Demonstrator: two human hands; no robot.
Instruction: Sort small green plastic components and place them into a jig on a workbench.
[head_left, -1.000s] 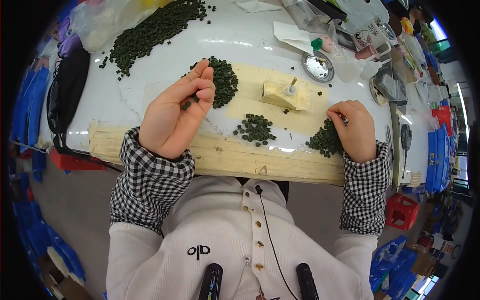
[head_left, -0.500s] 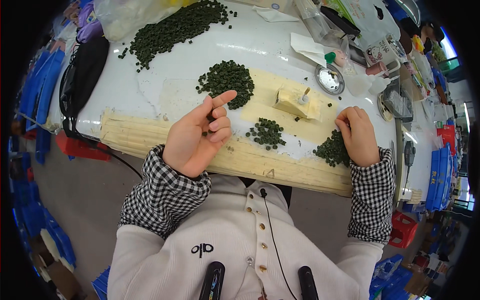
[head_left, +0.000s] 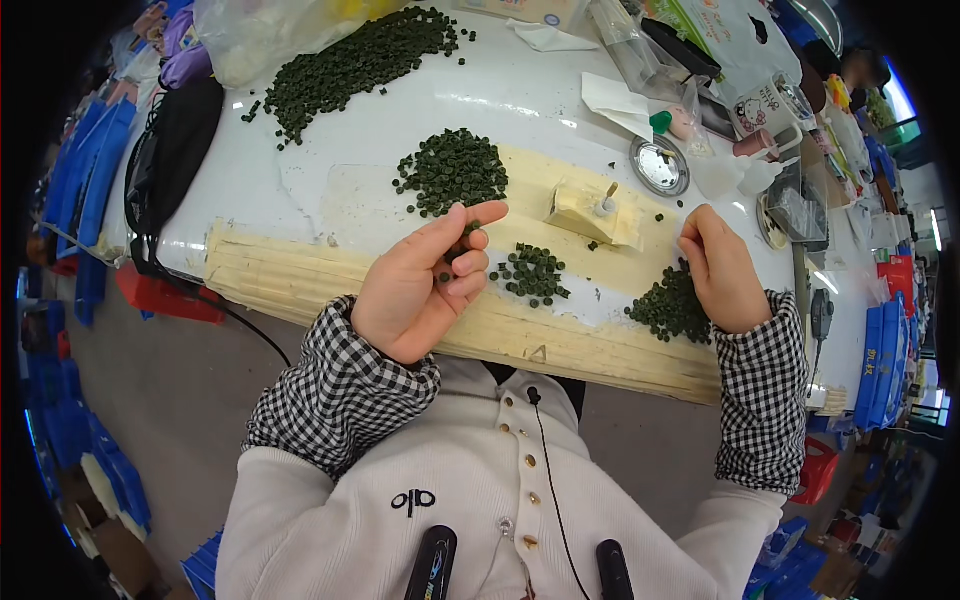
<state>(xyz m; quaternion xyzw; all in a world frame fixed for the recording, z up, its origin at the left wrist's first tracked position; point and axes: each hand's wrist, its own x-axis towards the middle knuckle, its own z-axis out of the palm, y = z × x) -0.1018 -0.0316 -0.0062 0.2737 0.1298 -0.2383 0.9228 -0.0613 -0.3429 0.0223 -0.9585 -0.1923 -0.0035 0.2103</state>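
My left hand (head_left: 425, 290) is palm up above the table's near edge, its fingers curled round several small dark green pellet-like pieces (head_left: 445, 277), with the index finger pointing out. Behind it lies a round pile of the same pieces (head_left: 455, 165), and a smaller cluster (head_left: 533, 275) lies to its right. Beside the right-hand pile (head_left: 670, 308) is my right hand (head_left: 722, 275), thumb and fingers pinched together; whatever is between them is hidden. A yellow-taped block (head_left: 585, 212) with a short upright metal pin (head_left: 609, 193) stands between the hands.
The biggest heap of pieces (head_left: 345, 75) spreads at the back left beside a clear plastic bag (head_left: 245, 40). A round metal dish (head_left: 659, 165), white paper (head_left: 615, 103) and a cup (head_left: 760, 108) stand at the back right. A yellowish strip (head_left: 290, 272) lines the near table edge.
My left hand has shifted right and a little nearer, still holding pieces. The right hand has turned slightly and its fingertips have drawn away from the right-hand pile.
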